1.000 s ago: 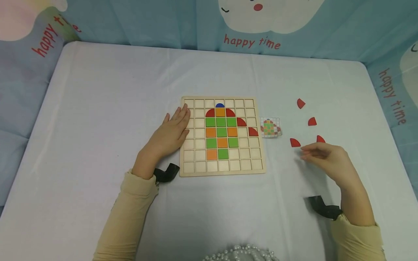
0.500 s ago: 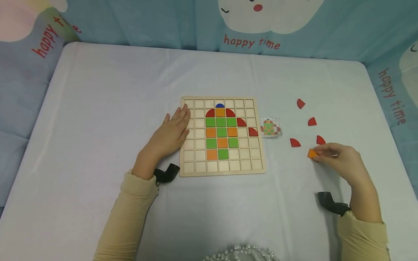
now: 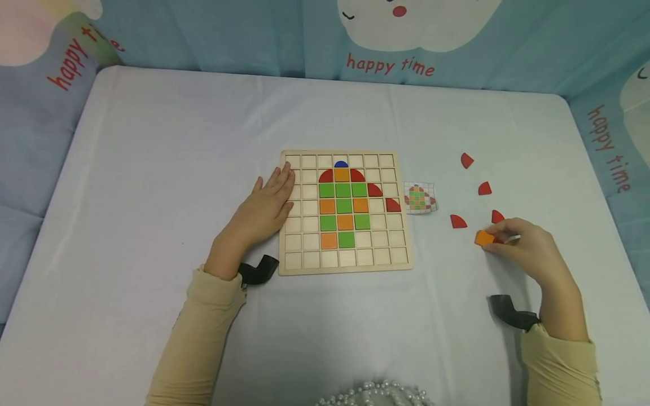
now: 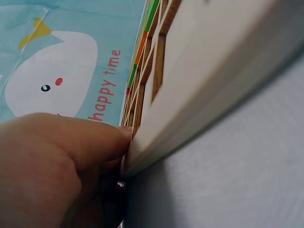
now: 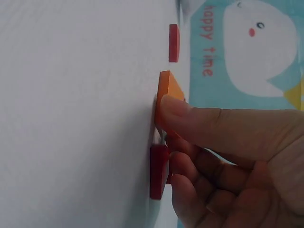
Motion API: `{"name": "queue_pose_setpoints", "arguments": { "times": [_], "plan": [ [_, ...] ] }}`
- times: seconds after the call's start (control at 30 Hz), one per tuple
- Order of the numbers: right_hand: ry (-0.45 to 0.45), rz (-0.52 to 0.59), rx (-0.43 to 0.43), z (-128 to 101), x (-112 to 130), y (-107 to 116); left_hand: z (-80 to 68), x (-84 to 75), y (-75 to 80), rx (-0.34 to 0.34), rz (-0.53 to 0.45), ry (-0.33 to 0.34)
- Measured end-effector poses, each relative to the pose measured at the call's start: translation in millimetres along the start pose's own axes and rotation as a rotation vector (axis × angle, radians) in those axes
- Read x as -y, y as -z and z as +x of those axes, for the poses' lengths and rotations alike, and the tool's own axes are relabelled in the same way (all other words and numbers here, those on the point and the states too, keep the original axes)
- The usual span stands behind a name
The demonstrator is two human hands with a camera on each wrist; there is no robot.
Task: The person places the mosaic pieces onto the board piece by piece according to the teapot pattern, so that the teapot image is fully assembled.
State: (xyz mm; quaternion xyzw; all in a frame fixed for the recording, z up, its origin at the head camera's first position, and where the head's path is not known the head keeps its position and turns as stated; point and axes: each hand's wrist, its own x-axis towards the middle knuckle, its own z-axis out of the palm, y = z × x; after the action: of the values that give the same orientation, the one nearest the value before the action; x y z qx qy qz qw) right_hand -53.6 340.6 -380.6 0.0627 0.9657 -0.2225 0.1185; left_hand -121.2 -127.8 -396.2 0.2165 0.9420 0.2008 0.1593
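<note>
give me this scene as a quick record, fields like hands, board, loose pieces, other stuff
left hand: rests flat on the board's left edge
right hand: pinches an orange tile
board: wooden grid, partly filled with green, orange, red and one blue piece
loose pieces: four red quarter-circles right of the board
card: small pattern card beside the board's right edge
table: white cloth

Bright, even light; wrist views blurred close-up.

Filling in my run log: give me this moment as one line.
left hand: rests on board edge | right hand: pinches orange tile | red pieces nearby
</note>
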Motion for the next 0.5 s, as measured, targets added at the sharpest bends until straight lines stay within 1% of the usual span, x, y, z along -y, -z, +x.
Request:
{"name": "queue_pose_setpoints", "arguments": {
  "times": [0.2,0.27,0.37,0.5],
  "plan": [
    [0.049,-0.017,-0.015,12.6,-30.0,-16.1,-0.5,0.4,0.2,-0.002,-0.005,-0.001],
    [0.071,-0.029,-0.023,15.3,-35.8,-20.6,-0.4,0.3,0.0,-0.004,-0.004,-0.001],
    [0.099,-0.030,-0.014,14.3,-29.4,-22.7,-0.3,0.3,-0.2,-0.005,-0.002,-0.001],
    [0.114,0.022,0.028,4.0,2.9,-14.6,-0.2,0.6,-0.5,-0.005,0.000,0.000]
  ]
}}
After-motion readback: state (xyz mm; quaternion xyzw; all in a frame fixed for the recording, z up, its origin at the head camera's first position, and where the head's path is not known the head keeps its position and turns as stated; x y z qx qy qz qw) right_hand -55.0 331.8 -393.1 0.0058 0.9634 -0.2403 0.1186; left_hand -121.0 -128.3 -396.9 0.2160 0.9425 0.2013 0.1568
